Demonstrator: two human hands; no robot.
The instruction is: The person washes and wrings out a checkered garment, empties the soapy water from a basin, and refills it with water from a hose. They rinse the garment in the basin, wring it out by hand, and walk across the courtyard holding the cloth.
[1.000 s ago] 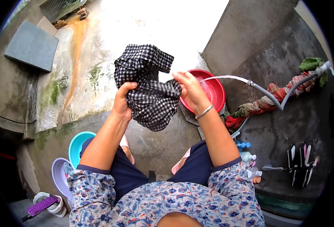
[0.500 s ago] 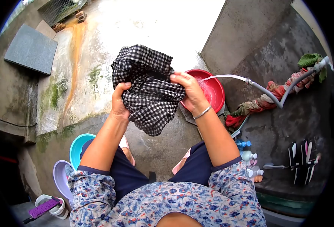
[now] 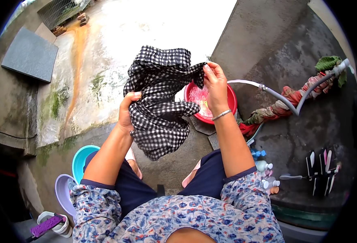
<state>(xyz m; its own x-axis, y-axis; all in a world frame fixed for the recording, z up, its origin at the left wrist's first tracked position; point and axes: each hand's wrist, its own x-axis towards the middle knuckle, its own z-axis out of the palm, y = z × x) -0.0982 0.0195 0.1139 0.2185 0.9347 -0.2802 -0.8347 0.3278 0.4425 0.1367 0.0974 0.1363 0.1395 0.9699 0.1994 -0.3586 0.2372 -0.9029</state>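
Observation:
A black-and-white checked cloth garment (image 3: 158,105) hangs bunched between my two hands, above the concrete floor. My left hand (image 3: 126,111) grips its left side, thumb on top and the other fingers hidden beneath the fabric. At the upper right, my right hand (image 3: 215,87) pinches a corner of the garment and pulls it out to the side. Just behind that hand stands a red basin (image 3: 232,103) with frothy water in it. A hose (image 3: 281,97) runs to the basin from the right.
Twisted wet cloth (image 3: 283,103) lies along the hose. Several bottles (image 3: 267,172) and a rack of brushes (image 3: 323,170) are at the right. On the left are a turquoise basin (image 3: 78,162), a lavender basin (image 3: 61,194), a white bucket (image 3: 63,227) and a grey slab (image 3: 30,54).
My right hand has moved up and to the right, drawing a corner of the garment outward. The garment is spread wider, and more of the red basin's water shows beneath it.

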